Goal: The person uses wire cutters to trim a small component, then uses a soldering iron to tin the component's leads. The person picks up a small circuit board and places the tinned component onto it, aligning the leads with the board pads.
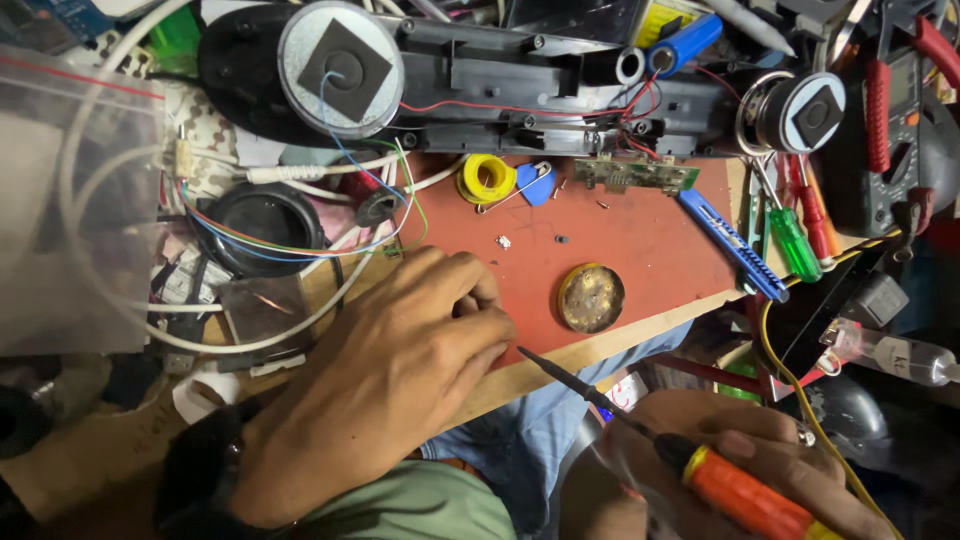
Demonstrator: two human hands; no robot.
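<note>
Left hand (400,370) is resting on the red mat (640,250), fingers curled together, pinching nothing visible. Right hand (740,470) is gripping an orange-handled soldering iron (700,465), its tip pointing toward the round flux tin (591,297) on that mat.

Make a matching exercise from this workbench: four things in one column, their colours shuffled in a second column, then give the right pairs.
Things:
1. solder spool
2. guitar-pick pry tool
3. small circuit board
4. handle of the soldering iron in the right hand

Colours:
A. orange
B. green
C. yellow
D. blue

Pairs: 1-C, 2-D, 3-B, 4-A
</note>
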